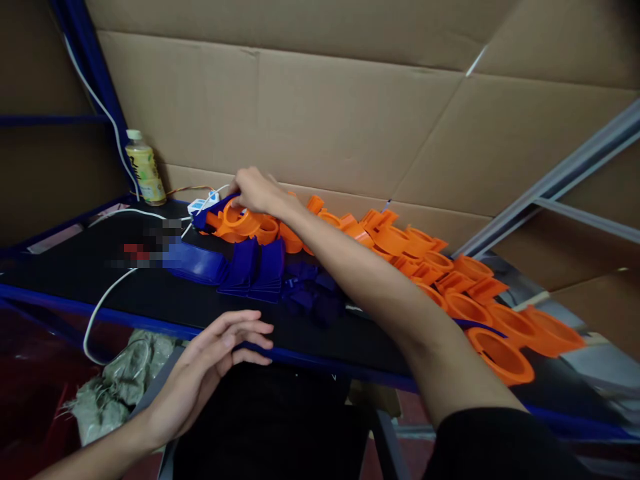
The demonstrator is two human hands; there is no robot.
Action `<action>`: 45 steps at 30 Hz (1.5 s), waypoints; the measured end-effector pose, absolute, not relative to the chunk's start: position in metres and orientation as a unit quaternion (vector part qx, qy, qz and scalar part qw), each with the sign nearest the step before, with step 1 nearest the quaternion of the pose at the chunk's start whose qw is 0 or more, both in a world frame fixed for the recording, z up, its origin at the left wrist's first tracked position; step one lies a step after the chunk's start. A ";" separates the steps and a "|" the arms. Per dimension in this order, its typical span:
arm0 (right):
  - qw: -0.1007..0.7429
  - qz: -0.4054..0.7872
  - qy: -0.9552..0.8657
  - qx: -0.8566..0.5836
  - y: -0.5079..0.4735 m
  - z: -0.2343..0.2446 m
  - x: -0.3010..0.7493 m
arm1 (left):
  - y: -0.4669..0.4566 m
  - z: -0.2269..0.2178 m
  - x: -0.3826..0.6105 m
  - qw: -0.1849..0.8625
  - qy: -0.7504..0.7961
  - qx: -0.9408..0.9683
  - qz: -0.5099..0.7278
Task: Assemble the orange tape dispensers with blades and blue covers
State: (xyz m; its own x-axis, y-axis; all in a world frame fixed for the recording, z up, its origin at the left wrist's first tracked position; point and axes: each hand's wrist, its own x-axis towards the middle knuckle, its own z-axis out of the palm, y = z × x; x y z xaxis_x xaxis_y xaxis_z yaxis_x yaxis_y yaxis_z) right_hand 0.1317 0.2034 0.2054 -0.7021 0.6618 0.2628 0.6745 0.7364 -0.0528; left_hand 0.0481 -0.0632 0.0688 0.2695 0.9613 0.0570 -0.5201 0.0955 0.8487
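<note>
My right hand (pixel 256 190) reaches across to the back left of the table, its fingers bent down and closed on an orange ring-shaped plastic piece (pixel 233 217). A dark blue strip (pixel 213 208) lies against that piece; some of the fingertips are hidden. Before the table's front edge, my left hand (pixel 215 357) hovers with fingers spread and holds nothing. Stacks of flat blue pieces (pixel 197 263) lie between the two hands. Beside them is a heap of small dark blue parts (pixel 310 290). Many more orange ring pieces (pixel 467 307) fill the right side, partly behind my right forearm.
A yellow-labelled bottle (pixel 146 170) stands at the back left corner. Near it are a white power strip (pixel 204 202) and a loose white cable (pixel 97 313). Cardboard (pixel 300 107) walls the back. A woven sack (pixel 123 377) sits below the black table top (pixel 75 280).
</note>
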 end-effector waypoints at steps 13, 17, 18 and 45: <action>0.111 -0.014 -0.929 -0.352 0.233 0.178 0.100 | -0.058 0.053 0.045 0.701 0.269 0.484 0.449; 0.120 -0.013 -0.933 -0.340 0.234 0.171 0.105 | -0.058 0.050 0.045 0.697 0.290 0.496 0.429; 0.123 -0.013 -0.934 -0.336 0.235 0.170 0.106 | -0.058 0.050 0.045 0.696 0.293 0.499 0.425; 0.138 -0.010 -0.943 -0.304 0.211 0.152 0.132 | -0.055 0.050 0.046 0.669 0.318 0.539 0.401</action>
State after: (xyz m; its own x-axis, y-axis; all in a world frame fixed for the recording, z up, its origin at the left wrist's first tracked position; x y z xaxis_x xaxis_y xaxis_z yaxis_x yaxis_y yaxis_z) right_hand 0.1319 0.2113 0.1516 -0.7771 0.5705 0.2658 0.5760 0.8149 -0.0649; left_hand 0.0463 -0.0547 0.0498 0.4769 0.8789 0.0064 -0.1942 0.0983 0.9760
